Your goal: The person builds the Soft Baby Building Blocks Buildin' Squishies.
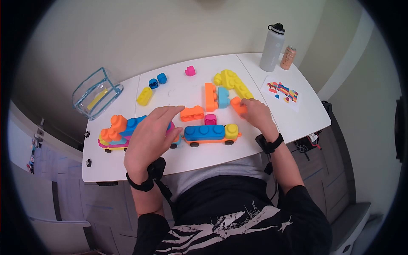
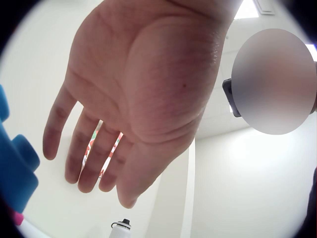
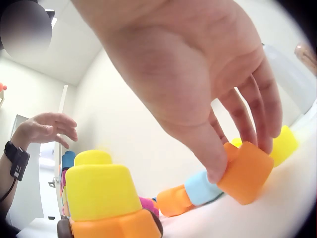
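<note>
Fingers and thumb of the right hand (image 1: 260, 117) pinch an orange toy block (image 1: 239, 107), tilted, toward the table's right half; the left hand (image 1: 151, 131), fingers loosely extended, holds nothing and partly hides a built toy car (image 1: 119, 123) at the near left. Along the near edge stands a blue-and-yellow-topped car (image 1: 205, 132). Beyond it are a magenta block (image 1: 210, 119), then a light-blue block (image 1: 223, 97) just beside the pinched one, and yellow blocks (image 1: 236, 83). A bottle (image 1: 272, 49) and can (image 1: 288, 58) stand by the far right corner.
</note>
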{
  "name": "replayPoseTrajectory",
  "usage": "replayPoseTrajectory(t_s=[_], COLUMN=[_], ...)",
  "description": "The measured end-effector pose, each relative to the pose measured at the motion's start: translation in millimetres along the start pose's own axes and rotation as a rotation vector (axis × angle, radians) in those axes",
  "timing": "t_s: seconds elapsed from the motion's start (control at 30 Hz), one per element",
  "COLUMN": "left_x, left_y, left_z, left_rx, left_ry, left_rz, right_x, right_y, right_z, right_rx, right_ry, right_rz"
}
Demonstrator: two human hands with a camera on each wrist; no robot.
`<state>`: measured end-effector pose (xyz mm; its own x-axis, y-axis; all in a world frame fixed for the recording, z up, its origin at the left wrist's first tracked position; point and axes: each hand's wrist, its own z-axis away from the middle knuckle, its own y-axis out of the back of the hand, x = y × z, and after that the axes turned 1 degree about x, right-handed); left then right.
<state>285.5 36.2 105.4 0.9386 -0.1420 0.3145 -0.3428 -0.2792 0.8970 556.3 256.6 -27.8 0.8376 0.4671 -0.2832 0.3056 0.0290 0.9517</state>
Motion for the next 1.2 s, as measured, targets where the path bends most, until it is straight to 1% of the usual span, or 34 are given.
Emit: replayPoseTrajectory(t_s=[0.03,0.1,0.13,0.23,0.27,0.33,0.37,0.4,0.47,0.5,0.6,0.73,0.8,0.9,1.03,1.13,1.2], left_x=[-1.0,-4.8,-5.4,-7.4,-8.7,-9.2,-8.4,-7.6,-7.2,-7.6,-12.9,-13.4,-14.8,-16.7,-13.9,-13.6,-13.8], left_y=[0.6,1.3,3.1,7.8,8.4,9.3,9.2,9.0,8.8,8.7,7.2,7.6,8.8,9.3,10.6,9.1,9.6], left_z=[0.8,3.8,5.3,8.0,8.6,9.6,9.6,9.6,10.1,10.9,12.9,13.9,13.9,15.9,13.7,14.6,15.0], left_rx=[0.002,0.042,0.046,0.067,0.072,0.076,0.064,0.052,0.052,0.050,0.073,0.077,0.054,0.065,0.055,0.061,0.087], left_ry=[0.000,-0.013,-0.006,0.064,0.056,0.045,0.054,0.062,0.053,0.046,0.024,0.022,0.058,0.046,0.063,0.034,0.002], left_rz=[-0.002,-0.006,-0.006,0.006,-0.008,-0.025,-0.004,0.017,0.016,0.016,0.024,0.000,0.011,0.015,0.009,0.011,0.019], right_x=[4.8,12.1,7.7,-16.9,-28.9,-51.9,-63.0,-73.2,-91.3,-98.9,-109.4,-108.3,-108.7,-113.9,-116.9,-120.4,-123.1], right_y=[4.0,15.7,24.4,57.5,60.3,60.6,58.2,55.3,50.2,48.7,41.3,30.5,29.9,36.0,20.9,21.1,29.8], right_z=[1.8,4.6,6.9,21.3,22.4,22.9,22.2,20.8,15.8,16.3,13.4,10.6,11.7,14.0,9.8,11.7,9.0], right_rx=[0.002,0.010,0.006,0.057,0.053,-0.044,-0.086,-0.085,-0.134,-0.155,-0.193,-0.141,-0.115,-0.149,-0.146,-0.180,-0.242], right_ry=[0.002,0.085,0.092,0.272,0.276,0.489,0.539,0.540,0.632,0.618,0.653,0.701,0.715,0.736,0.734,0.697,0.693], right_rz=[-0.001,-0.094,-0.092,-0.273,-0.276,-0.599,-0.655,-0.656,-0.385,-0.387,-0.369,-0.356,-0.331,-0.335,-0.298,-0.252,-0.156])
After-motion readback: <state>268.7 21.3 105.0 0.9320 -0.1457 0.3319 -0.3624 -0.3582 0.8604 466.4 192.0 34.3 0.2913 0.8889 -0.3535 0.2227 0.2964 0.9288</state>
